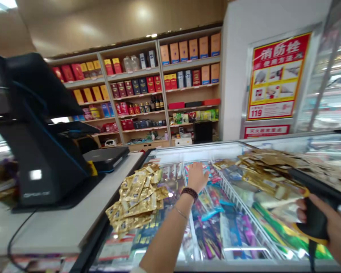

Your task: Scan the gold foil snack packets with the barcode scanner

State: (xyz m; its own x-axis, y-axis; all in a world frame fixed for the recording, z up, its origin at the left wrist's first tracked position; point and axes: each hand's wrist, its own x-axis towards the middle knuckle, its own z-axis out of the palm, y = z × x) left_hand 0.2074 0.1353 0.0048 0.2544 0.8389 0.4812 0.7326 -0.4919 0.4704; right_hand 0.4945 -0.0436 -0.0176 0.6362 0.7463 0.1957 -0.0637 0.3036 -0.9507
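Observation:
My left hand reaches forward over the chest freezer, its fingers stretched out and the thumb apart, with nothing visible in it. Beneath it, colourful ice-cream packets show in a white wire basket; whether the hand touches the glass there I cannot tell. A pile of gold foil packets lies on the freezer's glass top to the left of that arm. More gold packets are heaped on the right side. My right hand grips a black and yellow barcode scanner by its handle, near the right heap.
At the left, a black checkout terminal stands on a pale counter, with a flat black device behind it. Shelves of boxed bottles line the back wall. A red and yellow poster hangs at the right.

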